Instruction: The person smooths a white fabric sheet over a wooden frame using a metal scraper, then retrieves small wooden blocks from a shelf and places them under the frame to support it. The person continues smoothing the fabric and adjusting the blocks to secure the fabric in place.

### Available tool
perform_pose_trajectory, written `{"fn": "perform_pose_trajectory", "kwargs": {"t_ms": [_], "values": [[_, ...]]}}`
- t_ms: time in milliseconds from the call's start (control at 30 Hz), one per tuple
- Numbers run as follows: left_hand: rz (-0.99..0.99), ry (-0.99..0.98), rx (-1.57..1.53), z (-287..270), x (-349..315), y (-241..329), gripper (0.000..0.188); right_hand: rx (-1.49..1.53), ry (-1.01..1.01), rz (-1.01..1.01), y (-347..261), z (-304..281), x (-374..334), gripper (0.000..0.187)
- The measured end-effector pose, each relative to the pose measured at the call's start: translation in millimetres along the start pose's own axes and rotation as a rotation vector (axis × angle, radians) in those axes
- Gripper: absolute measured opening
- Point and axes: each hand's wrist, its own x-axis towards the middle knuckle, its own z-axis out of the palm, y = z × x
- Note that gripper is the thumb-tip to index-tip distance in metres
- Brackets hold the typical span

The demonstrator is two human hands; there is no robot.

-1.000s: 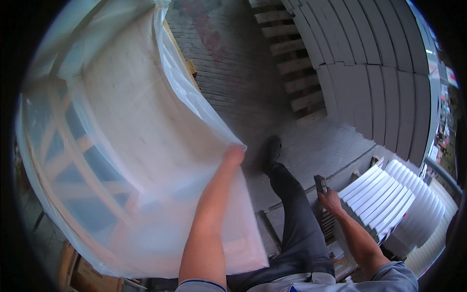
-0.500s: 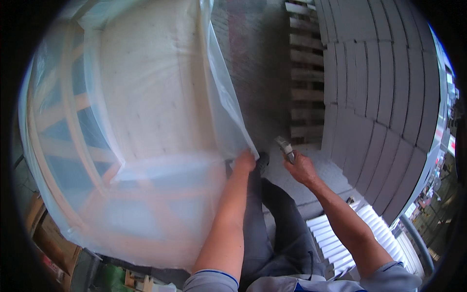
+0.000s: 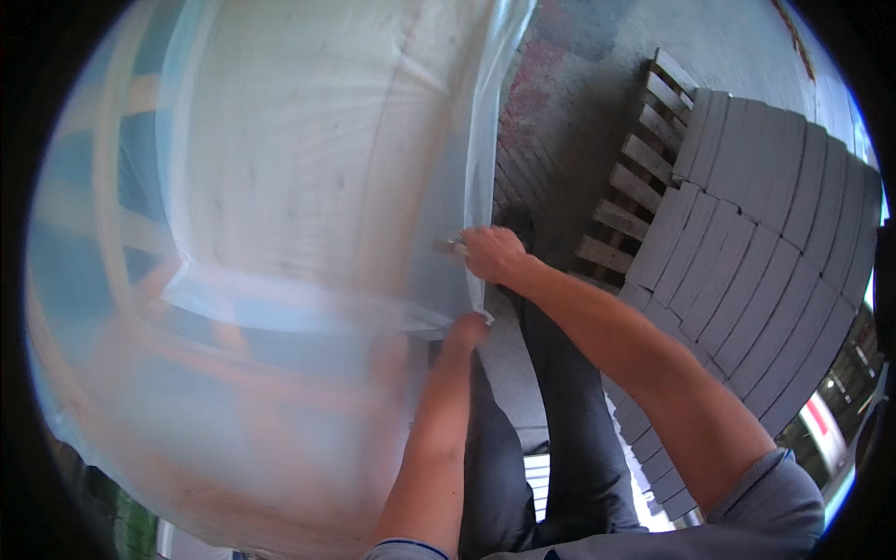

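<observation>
Milky plastic sheeting point(image 3: 308, 317) covers a large wooden crate point(image 3: 289, 140) at the left, with pale slats showing through it. My left hand point(image 3: 469, 329) is closed on the sheeting's lower right corner, where the film gathers. Just above it, my right hand point(image 3: 497, 254) is closed round a short grey hand tool point(image 3: 455, 247). The tool's tip lies at the sheeting along the crate's right edge. Blur and my fingers hide what kind of tool it is, and I cannot tell whether it touches the film.
On the right, grey slabs or boards point(image 3: 747, 233) are stacked in rows beside a wooden pallet point(image 3: 623, 191). Concrete floor point(image 3: 569, 112) runs between crate and stack. My legs point(image 3: 579, 420) stand close to the crate's near right corner.
My right hand has moved left with the tool, from over the floor to the sheeting's edge. My left hand still grips the sheeting, slightly lower in view. The view has turned, tilting the slab stack.
</observation>
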Motion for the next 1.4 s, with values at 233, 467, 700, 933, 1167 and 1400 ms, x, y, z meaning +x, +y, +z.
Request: {"fn": "perform_pose_trajectory", "kwargs": {"t_ms": [233,467,700,933,1167,1400], "values": [[-0.274,-0.023,-0.290,6.3,19.2,7.9,0.038,-0.107,-0.027,-0.072,-5.1,54.1,99.0,0.019],[-0.255,0.054,-0.326,-7.5,13.8,14.3,0.041,-0.199,0.080,-0.118,12.4,89.7,118.7,0.020],[-0.298,0.367,-0.176,-69.0,-20.4,30.4,0.032,-0.021,0.078,-0.094,18.1,64.6,103.6,0.020],[-0.247,1.083,-0.168,-182.9,4.5,4.2,0.023,0.366,0.146,0.256,82.7,-37.3,124.2,0.042],[-0.447,1.239,0.219,-321.3,72.6,-15.9,0.061,0.344,0.429,0.313,127.6,-179.5,217.1,0.046],[-0.412,1.458,0.404,-328.5,114.5,-29.7,0.073,0.411,0.531,0.432,145.1,-241.5,270.3,0.052]]}}
